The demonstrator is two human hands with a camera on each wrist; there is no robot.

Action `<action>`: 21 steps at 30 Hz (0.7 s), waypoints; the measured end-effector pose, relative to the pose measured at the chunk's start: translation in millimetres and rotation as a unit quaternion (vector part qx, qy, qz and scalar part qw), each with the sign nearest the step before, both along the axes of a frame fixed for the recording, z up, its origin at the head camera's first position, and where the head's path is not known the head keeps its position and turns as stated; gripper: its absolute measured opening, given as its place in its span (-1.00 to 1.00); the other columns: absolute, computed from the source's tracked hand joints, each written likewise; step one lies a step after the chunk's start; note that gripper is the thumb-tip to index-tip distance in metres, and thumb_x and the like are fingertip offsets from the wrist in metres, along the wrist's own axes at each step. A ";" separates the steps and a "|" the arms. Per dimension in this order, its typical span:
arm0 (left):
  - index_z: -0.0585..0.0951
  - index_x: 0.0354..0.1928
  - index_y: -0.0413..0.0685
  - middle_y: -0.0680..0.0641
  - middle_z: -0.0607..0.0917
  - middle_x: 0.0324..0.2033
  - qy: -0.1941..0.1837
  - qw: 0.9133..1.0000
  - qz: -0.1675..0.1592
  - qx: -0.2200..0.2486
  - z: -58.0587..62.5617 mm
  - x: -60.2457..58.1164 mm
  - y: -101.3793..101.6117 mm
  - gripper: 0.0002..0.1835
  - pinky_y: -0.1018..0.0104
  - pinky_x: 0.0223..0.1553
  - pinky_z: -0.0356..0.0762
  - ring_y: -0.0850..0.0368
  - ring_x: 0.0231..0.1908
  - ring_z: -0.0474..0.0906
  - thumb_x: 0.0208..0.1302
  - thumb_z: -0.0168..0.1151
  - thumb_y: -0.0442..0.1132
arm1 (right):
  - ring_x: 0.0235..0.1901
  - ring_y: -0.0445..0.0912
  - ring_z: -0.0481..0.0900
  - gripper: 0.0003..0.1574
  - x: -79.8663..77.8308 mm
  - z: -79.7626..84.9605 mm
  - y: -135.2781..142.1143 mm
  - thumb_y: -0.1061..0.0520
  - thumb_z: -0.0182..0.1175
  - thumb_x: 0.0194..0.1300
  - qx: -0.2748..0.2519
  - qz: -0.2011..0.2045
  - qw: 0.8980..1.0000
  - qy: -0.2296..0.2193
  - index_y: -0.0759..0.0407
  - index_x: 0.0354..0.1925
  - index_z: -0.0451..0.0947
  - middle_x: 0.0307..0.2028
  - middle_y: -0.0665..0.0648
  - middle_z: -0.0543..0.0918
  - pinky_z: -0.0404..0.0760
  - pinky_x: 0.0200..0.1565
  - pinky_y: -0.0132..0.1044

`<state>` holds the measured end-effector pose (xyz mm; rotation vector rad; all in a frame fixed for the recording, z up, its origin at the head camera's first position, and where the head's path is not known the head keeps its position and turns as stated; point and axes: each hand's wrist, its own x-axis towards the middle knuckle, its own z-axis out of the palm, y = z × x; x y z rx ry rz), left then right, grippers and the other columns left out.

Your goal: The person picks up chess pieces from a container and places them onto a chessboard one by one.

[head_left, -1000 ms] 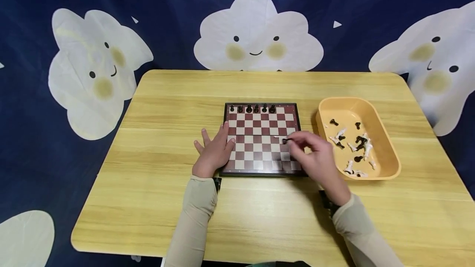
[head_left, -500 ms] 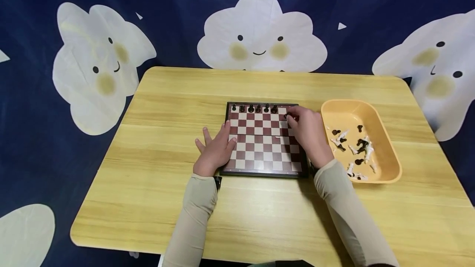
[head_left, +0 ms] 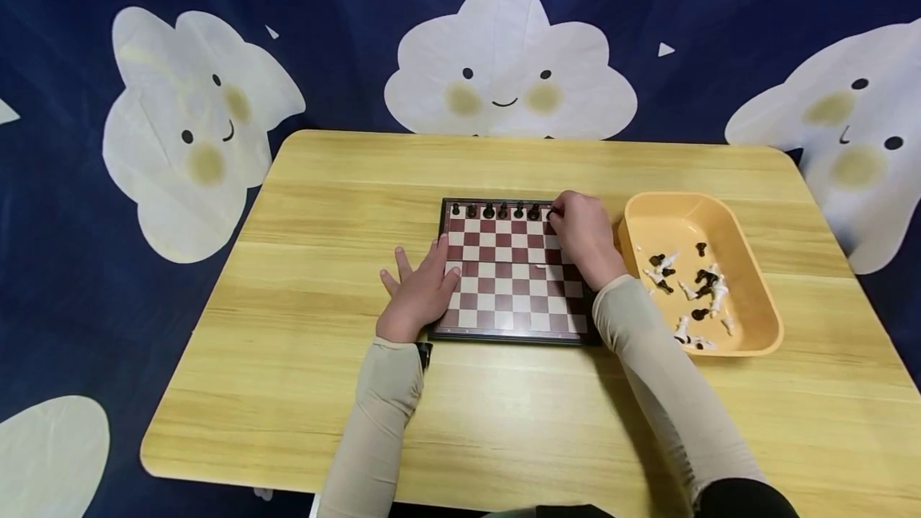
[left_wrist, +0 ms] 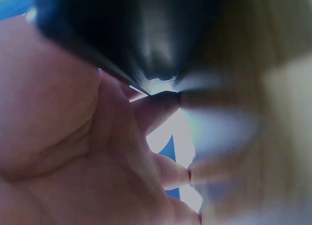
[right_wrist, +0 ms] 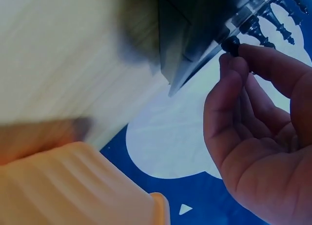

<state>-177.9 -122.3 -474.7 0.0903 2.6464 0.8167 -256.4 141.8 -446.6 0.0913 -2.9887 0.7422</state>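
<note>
A red-and-white chessboard (head_left: 504,280) lies on the table. Several black chess pieces (head_left: 504,211) stand in a line along its far edge. At the right end of that line, my right hand (head_left: 586,238) pinches a black chess piece (right_wrist: 230,45) between thumb and fingertips; in the right wrist view its base is against the board, while its top is hidden by the fingers. My left hand (head_left: 416,300) rests at the board's left edge, fingers spread, partly covering that edge. The left wrist view shows its palm beside the board's dark underside.
A yellow-orange plastic bin (head_left: 764,306) stands right of the board, holding several loose black and white chess pieces (head_left: 708,282). A tiny white object (head_left: 540,266) lies near the board's centre fold. The wooden table (head_left: 288,326) meets a blue cloud-print cloth (head_left: 345,46) behind.
My right hand has carried the black piece from mid-board at the right to the far row, beside the other black pieces. The left hand stays in place.
</note>
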 end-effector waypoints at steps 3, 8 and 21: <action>-0.18 0.69 0.21 0.02 -0.06 0.65 -0.001 1.000 -0.003 -0.004 0.3 -0.2 1.7 -0.29 -0.52 0.33 -0.72 -0.41 0.50 -0.73 0.67 -0.24 0.10 | -0.21 0.22 0.65 -0.78 -1.7 -1.6 2.3 0.24 0.19 0.44 -0.002 -0.003 1.000 0.003 0.35 -0.08 0.70 -0.11 0.34 0.75 0.62 -0.12 0.07; -0.19 0.69 0.21 0.02 -0.05 0.65 -0.001 1.000 -0.005 -0.007 2.0 1.3 2.3 -0.29 -0.52 0.33 -0.70 -0.41 0.51 -0.71 0.68 -0.24 0.11 | -0.19 0.22 0.67 -0.76 -5.9 -1.1 1.4 0.23 0.19 0.44 0.000 -0.004 1.000 0.004 0.34 -0.06 0.71 -0.09 0.33 0.76 0.63 -0.10 0.07; -0.18 0.69 0.20 0.00 -0.06 0.65 0.003 1.000 -0.005 -0.001 2.6 1.8 1.3 -0.28 -0.52 0.33 -0.72 -0.40 0.50 -0.73 0.67 -0.22 0.10 | -0.16 0.20 0.64 -0.75 -8.7 -6.1 -0.7 0.17 0.19 0.47 -0.001 -0.008 1.000 -0.024 0.33 -0.09 0.70 -0.10 0.32 0.75 0.62 -0.08 0.05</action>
